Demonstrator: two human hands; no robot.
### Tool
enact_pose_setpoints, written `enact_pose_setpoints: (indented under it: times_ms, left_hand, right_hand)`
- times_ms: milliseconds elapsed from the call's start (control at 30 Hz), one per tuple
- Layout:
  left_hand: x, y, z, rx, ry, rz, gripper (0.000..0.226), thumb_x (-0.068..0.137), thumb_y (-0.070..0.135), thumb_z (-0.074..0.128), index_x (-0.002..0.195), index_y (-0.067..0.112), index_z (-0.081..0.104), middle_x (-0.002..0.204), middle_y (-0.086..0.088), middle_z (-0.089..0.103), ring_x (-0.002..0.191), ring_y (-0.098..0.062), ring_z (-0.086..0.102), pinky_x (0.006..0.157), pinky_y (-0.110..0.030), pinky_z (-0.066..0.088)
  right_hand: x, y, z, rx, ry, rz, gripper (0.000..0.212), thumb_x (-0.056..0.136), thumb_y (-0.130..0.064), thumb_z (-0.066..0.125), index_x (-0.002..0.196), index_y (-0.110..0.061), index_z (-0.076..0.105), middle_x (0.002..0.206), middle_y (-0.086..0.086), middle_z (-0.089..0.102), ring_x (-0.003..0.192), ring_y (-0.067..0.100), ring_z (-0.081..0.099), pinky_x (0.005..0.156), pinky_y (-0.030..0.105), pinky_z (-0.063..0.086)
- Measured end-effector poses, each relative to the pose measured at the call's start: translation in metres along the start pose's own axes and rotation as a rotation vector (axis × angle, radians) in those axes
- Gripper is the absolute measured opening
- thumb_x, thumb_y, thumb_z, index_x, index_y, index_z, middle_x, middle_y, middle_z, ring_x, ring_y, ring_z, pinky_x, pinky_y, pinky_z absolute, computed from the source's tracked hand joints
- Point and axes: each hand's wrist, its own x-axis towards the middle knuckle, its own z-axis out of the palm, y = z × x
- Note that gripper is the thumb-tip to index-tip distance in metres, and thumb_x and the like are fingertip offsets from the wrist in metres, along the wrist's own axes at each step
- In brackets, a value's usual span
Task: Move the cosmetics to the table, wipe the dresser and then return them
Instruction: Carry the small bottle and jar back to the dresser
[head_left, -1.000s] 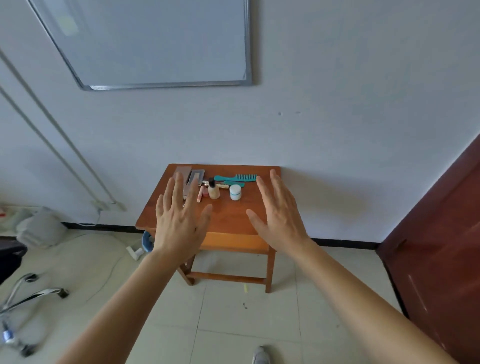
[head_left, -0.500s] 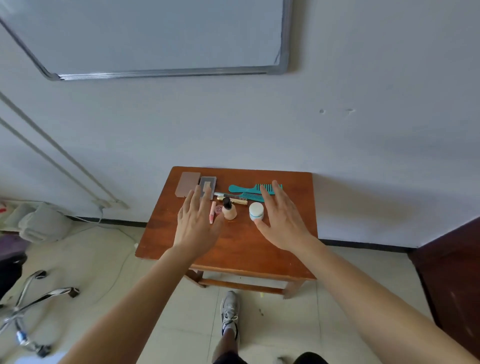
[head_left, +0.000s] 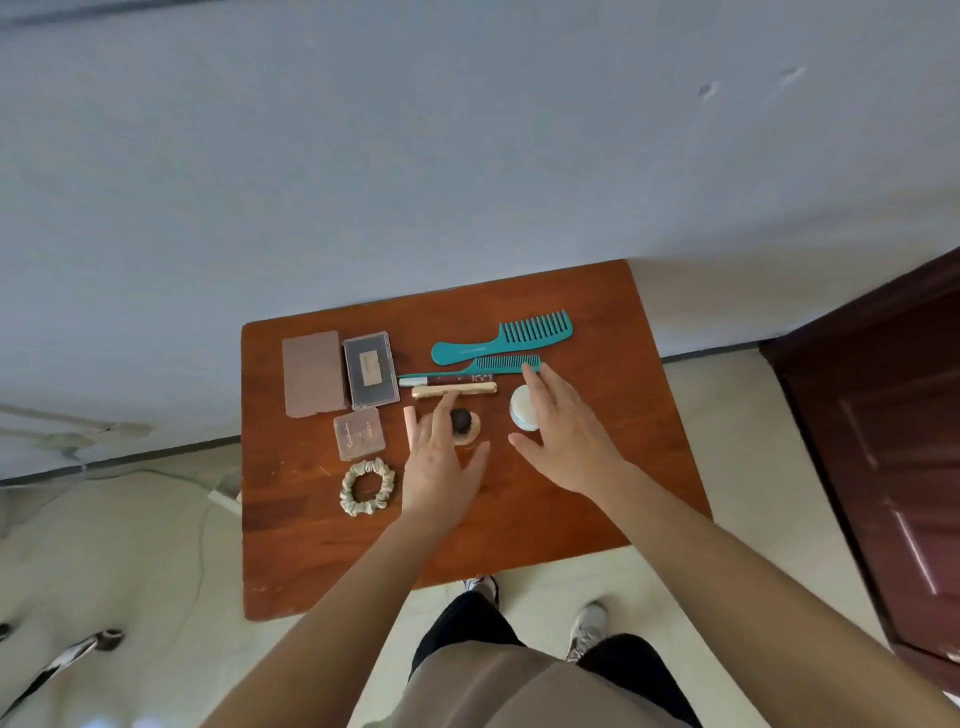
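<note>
A small wooden dresser top (head_left: 597, 499) stands against the wall with cosmetics on it. My left hand (head_left: 439, 467) hovers open over a foundation bottle with a black cap (head_left: 461, 422), next to a pink tube (head_left: 410, 423). My right hand (head_left: 569, 431) is open beside a white cream jar (head_left: 522, 408), fingers partly over it. Behind lie a wide teal comb (head_left: 504, 338), a fine teal comb (head_left: 498, 365), a gold tube (head_left: 457, 389), a brown palette (head_left: 311, 373), a clear case (head_left: 370, 369), a small pink compact (head_left: 358, 434) and a scrunchie (head_left: 366, 487).
A dark wooden door (head_left: 883, 441) stands at the right. Tiled floor (head_left: 130, 561) surrounds the dresser, with a chair base (head_left: 62, 660) at the lower left. My legs and shoes (head_left: 587, 629) are below the front edge.
I have stepped up to the dresser and now look down on it. Both hands moved forward and down over the items, the right beside the cream jar, the left over the bottle.
</note>
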Motion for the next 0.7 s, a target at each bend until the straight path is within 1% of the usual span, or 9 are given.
enact_pose_setpoints:
  times_ms: [67, 167, 233, 267, 367, 400, 567, 633, 700]
  left_hand:
    - [0.005, -0.004, 0.003, -0.034, -0.001, 0.018, 0.062, 0.090, 0.037, 0.066, 0.141, 0.038, 0.030, 0.141, 0.003, 0.050, 0.137, -0.017, 0.039, 0.099, -0.035, 0.044]
    - [0.013, -0.011, 0.002, -0.055, -0.019, 0.068, 0.041, 0.093, 0.030, 0.063, 0.128, 0.033, 0.042, 0.124, 0.001, 0.060, 0.115, -0.018, 0.058, 0.098, -0.030, 0.050]
    - [0.020, -0.009, -0.002, -0.056, -0.037, 0.068, 0.034, 0.094, 0.030, 0.062, 0.122, 0.033, 0.043, 0.119, 0.002, 0.062, 0.104, -0.012, 0.061, 0.090, -0.013, 0.045]
    - [0.024, -0.005, -0.004, -0.067, -0.039, 0.069, 0.034, 0.094, 0.031, 0.062, 0.121, 0.035, 0.042, 0.119, 0.003, 0.062, 0.102, -0.010, 0.061, 0.087, -0.011, 0.045]
    - [0.032, 0.020, -0.014, -0.122, -0.023, 0.144, 0.039, 0.093, 0.032, 0.064, 0.119, 0.042, 0.037, 0.124, 0.005, 0.059, 0.105, -0.014, 0.060, 0.084, -0.031, 0.059]
    - [0.034, 0.034, -0.018, -0.131, -0.010, 0.184, 0.041, 0.092, 0.033, 0.065, 0.119, 0.043, 0.036, 0.126, 0.004, 0.059, 0.107, -0.014, 0.060, 0.083, -0.034, 0.060]
    - [0.028, 0.112, -0.030, -0.189, 0.089, 0.395, 0.040, 0.089, 0.034, 0.068, 0.116, 0.042, 0.040, 0.118, 0.007, 0.064, 0.103, -0.010, 0.060, 0.081, -0.027, 0.057]
    - [0.014, 0.142, -0.029, -0.211, 0.104, 0.501, 0.040, 0.090, 0.029, 0.068, 0.116, 0.038, 0.039, 0.110, 0.009, 0.063, 0.097, -0.010, 0.060, 0.076, -0.017, 0.046]
    - [-0.013, 0.174, -0.024, -0.248, 0.082, 0.615, 0.042, 0.090, 0.028, 0.066, 0.119, 0.038, 0.037, 0.107, 0.011, 0.062, 0.092, -0.009, 0.060, 0.070, -0.013, 0.038]
  right_hand:
    - [0.000, -0.003, 0.013, -0.034, 0.020, -0.002, 0.083, 0.093, -0.049, 0.060, 0.154, -0.029, 0.008, 0.160, 0.003, 0.022, 0.147, 0.023, 0.028, 0.113, 0.039, 0.034]
    - [-0.004, -0.006, 0.018, -0.029, 0.120, 0.034, 0.066, 0.092, -0.033, 0.067, 0.148, -0.028, 0.031, 0.145, 0.001, 0.041, 0.132, 0.020, 0.045, 0.104, 0.029, 0.042]
    - [-0.006, -0.007, 0.010, 0.021, 0.179, 0.067, 0.062, 0.090, -0.028, 0.070, 0.144, -0.026, 0.038, 0.139, 0.001, 0.044, 0.126, 0.019, 0.048, 0.101, 0.026, 0.044]
    - [-0.008, -0.006, 0.003, 0.054, 0.214, 0.081, 0.061, 0.090, -0.028, 0.070, 0.143, -0.024, 0.040, 0.138, 0.001, 0.044, 0.124, 0.018, 0.048, 0.100, 0.026, 0.046]
    - [-0.018, 0.000, -0.027, 0.141, 0.364, 0.126, 0.060, 0.091, -0.030, 0.069, 0.142, -0.023, 0.039, 0.134, 0.002, 0.045, 0.119, 0.016, 0.048, 0.095, 0.023, 0.047]
    - [-0.024, 0.003, -0.040, 0.148, 0.413, 0.148, 0.060, 0.091, -0.031, 0.068, 0.143, -0.023, 0.038, 0.134, 0.001, 0.044, 0.118, 0.015, 0.048, 0.094, 0.020, 0.045]
    - [-0.078, 0.027, -0.097, 0.183, 0.572, 0.199, 0.060, 0.094, -0.036, 0.063, 0.145, -0.026, 0.033, 0.135, -0.002, 0.040, 0.117, 0.008, 0.043, 0.091, 0.017, 0.040]
    - [-0.111, 0.037, -0.115, 0.200, 0.649, 0.267, 0.062, 0.092, -0.042, 0.062, 0.145, -0.030, 0.032, 0.136, -0.005, 0.039, 0.114, 0.003, 0.039, 0.088, 0.015, 0.036]
    - [-0.157, 0.047, -0.129, 0.195, 0.734, 0.343, 0.066, 0.089, -0.044, 0.064, 0.146, -0.031, 0.032, 0.134, -0.006, 0.040, 0.114, 0.005, 0.042, 0.088, 0.016, 0.034]
